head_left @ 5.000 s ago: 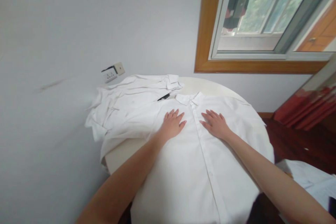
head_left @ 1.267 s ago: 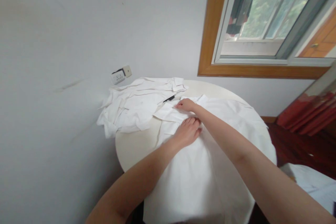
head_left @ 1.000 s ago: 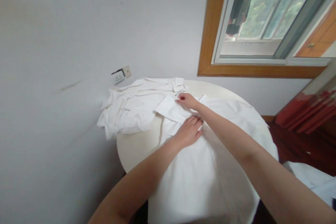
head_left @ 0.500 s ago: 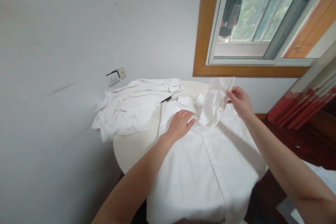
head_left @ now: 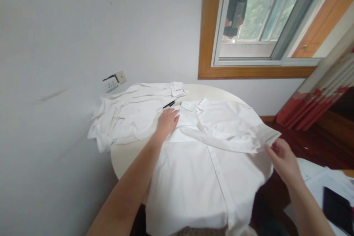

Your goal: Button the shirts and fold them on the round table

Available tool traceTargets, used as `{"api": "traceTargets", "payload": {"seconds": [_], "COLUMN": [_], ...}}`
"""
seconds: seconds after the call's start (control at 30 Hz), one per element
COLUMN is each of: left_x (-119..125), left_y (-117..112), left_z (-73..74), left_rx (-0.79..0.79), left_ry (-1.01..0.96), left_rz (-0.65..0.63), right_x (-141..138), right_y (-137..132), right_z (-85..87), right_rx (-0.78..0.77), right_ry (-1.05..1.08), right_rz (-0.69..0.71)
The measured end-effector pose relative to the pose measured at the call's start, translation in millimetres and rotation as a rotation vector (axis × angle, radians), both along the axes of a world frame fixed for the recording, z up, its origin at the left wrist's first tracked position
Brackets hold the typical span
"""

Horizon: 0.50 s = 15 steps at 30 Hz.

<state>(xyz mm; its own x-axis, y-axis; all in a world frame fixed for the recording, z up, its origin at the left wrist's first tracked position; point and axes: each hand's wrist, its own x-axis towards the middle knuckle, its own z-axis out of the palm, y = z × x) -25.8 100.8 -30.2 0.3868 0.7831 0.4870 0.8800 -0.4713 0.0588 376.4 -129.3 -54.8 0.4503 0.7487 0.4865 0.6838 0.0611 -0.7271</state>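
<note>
A white button-up shirt (head_left: 190, 177) lies front up over the round table, its collar at the far end and its hem hanging over the near edge. My right hand (head_left: 284, 160) pinches the cuff end of one sleeve at the table's right side. That sleeve stretches across the shirt's chest in loose folds. My left hand (head_left: 167, 121) rests flat with fingers out by the shirt's left shoulder. Just beyond its fingertips lies a small black striped object (head_left: 169, 104), partly covered. A second white garment (head_left: 135, 112) is spread at the left, against the wall.
The pale round table (head_left: 123, 158) stands against the wall, below a wood-framed window (head_left: 207, 37). A wall socket (head_left: 110, 83) is above the left garment. At the lower right are papers (head_left: 312, 173) and a dark flat device (head_left: 339, 208). A red and white curtain (head_left: 301, 107) hangs at right.
My right hand has brought the sleeve end down and to the right, from raised near the collar to the table's right edge. My left hand has slid left to the shirt's shoulder.
</note>
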Motion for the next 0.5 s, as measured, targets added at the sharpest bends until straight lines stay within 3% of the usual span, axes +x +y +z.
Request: {"api": "traceTargets", "payload": {"seconds": [0.1,0.17,0.27,0.37,0.5], "left_x": [0.3,1.0,1.9,0.1,-8.4], "left_y": [18.0,28.0,37.9,44.6,51.4], "left_z": [6.5,13.5,20.9,21.3,19.4], "left_rx": [-0.007,-0.027,-0.037,-0.020,-0.029], "left_ry": [0.105,0.152,0.183,0.197,0.162], "left_rz": [-0.079,-0.120,-0.109,-0.105,-0.115], "right_x": [0.4,-2.0,-4.1,1.1,13.6], "right_y": [-15.3,-18.7,-16.0,-10.0,-6.5], "right_z": [-17.6,-20.6,-12.2,0.4,7.0], "right_rx": [-0.070,-0.050,0.007,-0.055,-0.175], "right_ry": [0.074,0.189,0.303,0.219,0.115], "right_rz": [0.067,0.062,-0.028,-0.197,-0.164]}}
